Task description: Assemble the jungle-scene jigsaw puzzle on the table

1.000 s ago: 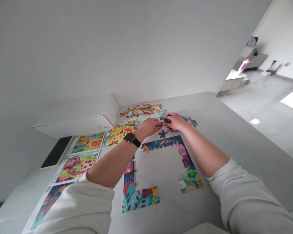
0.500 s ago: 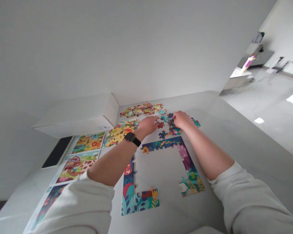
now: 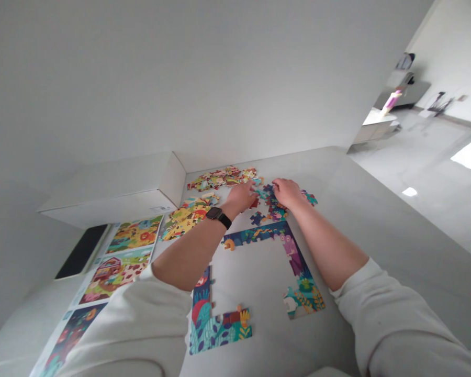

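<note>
Flat pieces with knobbed, interlocking edges and bright printed faces are spread over the table [image 3: 251,277], whose pale, smooth top is faintly veined. A partial puzzle border [image 3: 220,332] in navy, teal and purple is laid out before the person, with a gap left in its near side; its far left corner is partly hidden by the left arm. Beyond its far edge, dark blue loose pieces [image 3: 278,212] are heaped, and the right hand [image 3: 288,192] is laid at this heap with its fingers curled down. The left hand [image 3: 241,196] is held just beside it, and a reddish-brown piece [image 3: 255,203] is partly covered by its fingers. Whether anything is pinched in either grip cannot be told.

A yellow pile [image 3: 186,218] and a multicoloured pile [image 3: 220,179] are gathered farther left and back. A black watch [image 3: 214,213] is worn on the left wrist, and pale, creased sleeves [image 3: 396,319] are pushed up. On the left, a white box [image 3: 113,207] with crisp edges is set; its contents cannot be seen. Near it are placed a printed sheet [image 3: 115,275] bearing colourful pictures and a dark-faced slab [image 3: 82,252]. The table is bordered by a plain wall [image 3: 235,78]; to the right, a glossy floor [image 3: 427,173] is lit by bright patches.
</note>
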Action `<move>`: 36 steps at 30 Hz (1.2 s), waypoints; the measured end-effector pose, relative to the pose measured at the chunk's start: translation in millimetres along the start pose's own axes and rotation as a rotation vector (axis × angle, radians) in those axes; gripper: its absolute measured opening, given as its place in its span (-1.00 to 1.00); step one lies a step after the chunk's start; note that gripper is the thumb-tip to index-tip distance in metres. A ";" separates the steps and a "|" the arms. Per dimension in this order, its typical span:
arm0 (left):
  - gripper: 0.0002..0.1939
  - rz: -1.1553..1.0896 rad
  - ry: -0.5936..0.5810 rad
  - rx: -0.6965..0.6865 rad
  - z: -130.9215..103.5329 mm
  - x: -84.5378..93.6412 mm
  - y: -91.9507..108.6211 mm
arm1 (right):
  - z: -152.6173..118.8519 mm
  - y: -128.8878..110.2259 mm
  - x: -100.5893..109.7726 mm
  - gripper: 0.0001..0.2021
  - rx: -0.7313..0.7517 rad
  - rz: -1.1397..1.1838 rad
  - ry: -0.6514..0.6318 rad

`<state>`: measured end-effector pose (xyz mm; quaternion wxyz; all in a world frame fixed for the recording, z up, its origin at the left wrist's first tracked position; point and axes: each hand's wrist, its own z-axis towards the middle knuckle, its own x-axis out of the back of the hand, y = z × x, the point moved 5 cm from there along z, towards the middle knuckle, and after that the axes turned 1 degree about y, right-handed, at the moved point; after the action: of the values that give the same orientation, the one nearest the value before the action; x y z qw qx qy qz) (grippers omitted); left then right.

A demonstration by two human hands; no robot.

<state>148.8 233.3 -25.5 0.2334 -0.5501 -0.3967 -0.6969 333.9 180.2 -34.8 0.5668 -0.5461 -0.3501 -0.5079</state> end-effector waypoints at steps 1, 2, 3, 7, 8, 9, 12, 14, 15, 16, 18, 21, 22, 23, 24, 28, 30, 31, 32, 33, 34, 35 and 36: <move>-0.46 -0.025 0.008 0.037 1.5 2.1 -2.5 | -0.1 -0.2 0.5 -0.62 -0.001 0.008 0.008; -0.43 -0.040 0.018 0.071 3.0 4.1 -5.3 | -0.3 -0.3 0.8 -0.62 -0.002 0.014 0.014; -0.40 -0.044 0.030 0.101 4.4 5.8 -8.0 | -0.5 -0.3 0.8 -0.62 -0.003 0.020 0.017; -0.38 -0.006 0.084 0.153 9.5 8.7 -16.0 | -1.2 0.5 0.3 -0.64 -0.018 0.027 0.021; -0.41 0.013 0.093 0.140 11.0 8.5 -16.2 | -1.4 0.6 0.5 -0.63 -0.023 0.028 0.024; -0.44 0.039 0.101 0.111 12.9 8.3 -15.4 | -1.7 0.5 0.8 -0.63 -0.029 0.027 0.028; -0.45 0.147 0.114 -0.034 22.1 7.7 -8.9 | -3.1 -1.1 2.0 -0.61 -0.034 0.025 0.037; -0.38 0.214 0.091 -0.145 31.9 7.3 -4.2 | -4.3 -2.6 2.4 -0.61 -0.034 0.021 0.039; -0.33 0.241 0.065 -0.199 37.7 7.1 -2.3 | -4.8 -3.1 2.3 -0.61 -0.035 0.019 0.042; -0.29 0.264 0.032 -0.250 43.9 7.1 -0.6 | -5.2 -3.5 2.1 -0.61 -0.035 0.017 0.045; -0.26 0.304 -0.041 -0.327 56.2 8.1 1.7 | -5.3 -3.6 1.1 -0.60 -0.035 0.018 0.053; -0.27 0.331 -0.139 -0.356 69.9 11.7 2.9 | -4.1 -2.0 -1.5 -0.60 -0.041 0.029 0.061; -0.27 0.328 -0.162 -0.354 72.1 13.2 3.2 | -3.5 -0.9 -2.2 -0.60 -0.048 0.034 0.067; -0.27 0.321 -0.182 -0.356 72.7 14.5 3.4 | -3.0 0.2 -2.8 -0.60 -0.055 0.040 0.074; -0.26 0.309 -0.201 -0.362 71.7 15.6 3.3 | -2.6 1.2 -3.0 -0.60 -0.060 0.047 0.082; -0.15 0.201 -0.203 -0.334 57.4 24.1 -6.6 | -2.8 2.8 -1.9 -0.61 -0.054 0.072 0.092; -0.14 0.105 -0.155 -0.276 47.1 31.0 -17.0 | -3.6 2.1 -0.4 -0.62 -0.049 0.077 0.088; -0.16 0.060 -0.126 -0.242 41.9 34.1 -22.5 | -4.0 1.4 0.4 -0.62 -0.047 0.076 0.085; -0.19 0.026 -0.102 -0.211 36.8 36.1 -27.2 | -4.3 0.5 1.2 -0.62 -0.045 0.075 0.083; -0.23 0.004 -0.087 -0.186 32.2 36.7 -30.8 | -4.7 -0.6 1.9 -0.61 -0.042 0.073 0.080; -0.27 -0.003 -0.083 -0.170 28.3 35.5 -33.0 | -4.9 -1.7 2.4 -0.61 -0.040 0.070 0.076; -0.30 0.001 -0.090 -0.163 25.5 32.8 -33.6 | -5.2 -3.0 2.9 -0.61 -0.039 0.067 0.071; -0.31 0.015 -0.107 -0.166 23.7 28.6 -32.8 | -5.6 -4.2 3.4 -0.61 -0.038 0.064 0.067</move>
<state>129.5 274.6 -6.1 0.1709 -0.6067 -0.3454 -0.6953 329.8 174.6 -31.3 0.5836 -0.5503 -0.3035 -0.5143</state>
